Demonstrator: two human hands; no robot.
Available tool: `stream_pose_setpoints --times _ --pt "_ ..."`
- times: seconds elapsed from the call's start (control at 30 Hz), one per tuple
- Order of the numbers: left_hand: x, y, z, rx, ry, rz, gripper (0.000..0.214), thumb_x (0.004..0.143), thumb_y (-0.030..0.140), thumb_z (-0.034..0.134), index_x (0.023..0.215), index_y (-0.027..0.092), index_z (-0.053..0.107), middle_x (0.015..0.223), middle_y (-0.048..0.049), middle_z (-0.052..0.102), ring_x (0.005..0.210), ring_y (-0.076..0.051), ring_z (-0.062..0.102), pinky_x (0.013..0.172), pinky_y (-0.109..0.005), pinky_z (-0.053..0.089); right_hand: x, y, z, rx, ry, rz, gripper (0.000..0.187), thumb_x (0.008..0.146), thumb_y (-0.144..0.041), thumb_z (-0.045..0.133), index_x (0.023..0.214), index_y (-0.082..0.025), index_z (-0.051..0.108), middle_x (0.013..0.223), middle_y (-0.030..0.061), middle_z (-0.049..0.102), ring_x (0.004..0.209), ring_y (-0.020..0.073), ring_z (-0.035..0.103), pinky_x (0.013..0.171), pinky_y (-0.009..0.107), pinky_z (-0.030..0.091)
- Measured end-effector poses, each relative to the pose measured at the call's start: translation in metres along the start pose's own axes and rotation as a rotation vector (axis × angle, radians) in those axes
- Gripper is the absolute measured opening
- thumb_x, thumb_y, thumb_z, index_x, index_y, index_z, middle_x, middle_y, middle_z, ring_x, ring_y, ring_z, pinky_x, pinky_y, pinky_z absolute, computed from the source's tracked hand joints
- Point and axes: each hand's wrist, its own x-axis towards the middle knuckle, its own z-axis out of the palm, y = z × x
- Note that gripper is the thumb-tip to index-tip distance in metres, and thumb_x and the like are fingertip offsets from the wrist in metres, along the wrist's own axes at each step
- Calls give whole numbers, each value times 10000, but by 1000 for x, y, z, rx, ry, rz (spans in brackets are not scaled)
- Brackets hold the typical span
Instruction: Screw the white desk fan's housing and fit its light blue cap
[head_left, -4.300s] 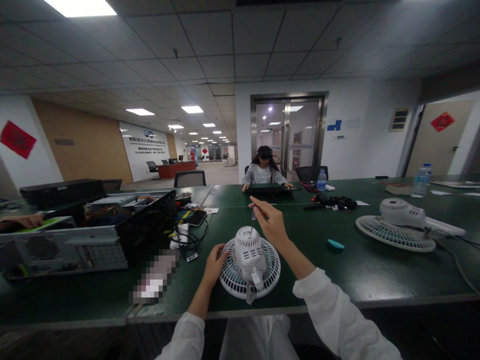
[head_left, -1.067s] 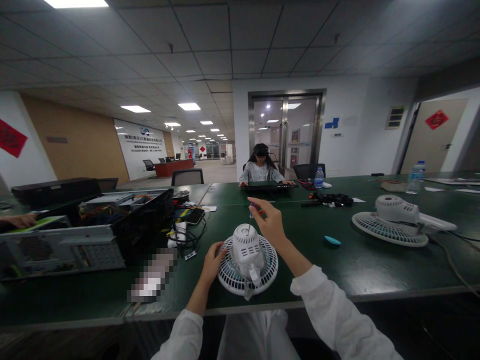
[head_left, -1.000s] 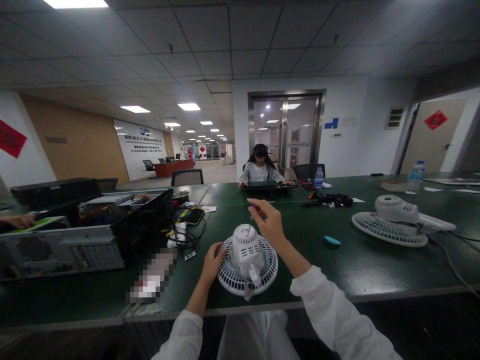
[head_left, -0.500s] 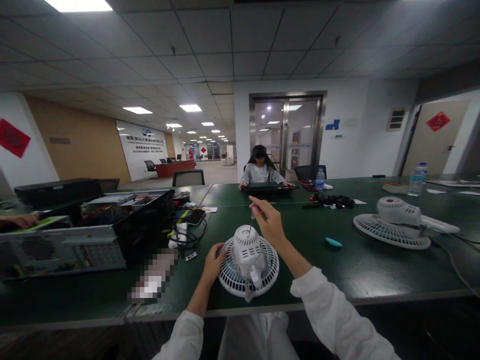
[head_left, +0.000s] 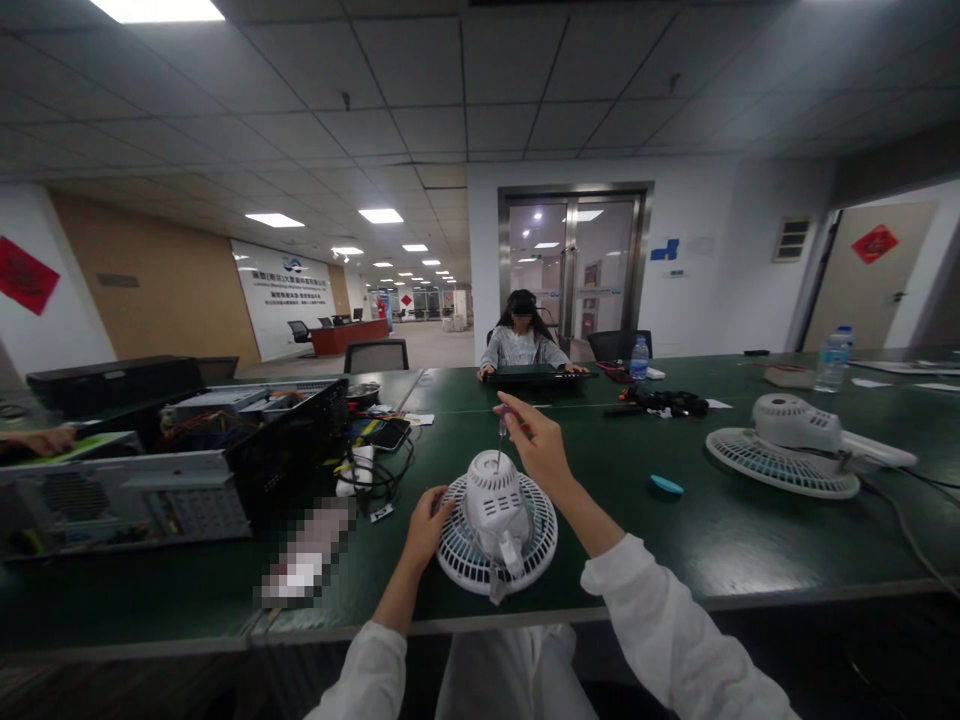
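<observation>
A small white fan (head_left: 496,520) lies grille-down on the dark green table (head_left: 675,520), its motor housing pointing up. My left hand (head_left: 426,524) is closed on the left rim of the fan's grille. My right hand (head_left: 541,448) pinches the handle of a small screwdriver (head_left: 501,440) held upright, with its tip down on the top of the motor housing.
An open computer case (head_left: 172,470) and tangled cables (head_left: 371,465) lie to the left. A second white fan (head_left: 795,450) lies at the right, with a small blue oval piece (head_left: 666,485) between. Across the table a person (head_left: 525,345) sits at a keyboard, water bottles nearby.
Hands and fan stay almost in place; my right hand's fingers shift slightly on the screwdriver handle. The view wobbles a little.
</observation>
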Motion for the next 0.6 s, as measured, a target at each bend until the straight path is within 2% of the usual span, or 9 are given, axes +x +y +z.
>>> stream_pose_setpoints --times 0.17,0.37,0.6 --pt "1 -2 1 -4 -5 8 396 650 448 608 927 166 624 1007 -96 657 1023 -252 579 940 -402 411 0 -2 0 -105 44 -30 255 838 -281 525 1036 -186 656 890 62 648 728 153 590 605 259 492" --pt "0 -1 0 4 -8 18 376 664 434 598 933 173 624 1021 -92 656 1018 -241 581 946 -392 406 -1 -2 -2 -19 -6 -18 320 875 -238 440 1149 -232 605 995 56 672 850 167 614 653 271 501" --pt "-1 1 0 20 -4 13 383 658 432 604 931 164 629 1027 -99 656 1020 -249 579 955 -406 399 -1 -5 -3 -104 14 -35 287 867 -278 490 1104 -214 638 934 66 669 819 181 604 695 305 502"
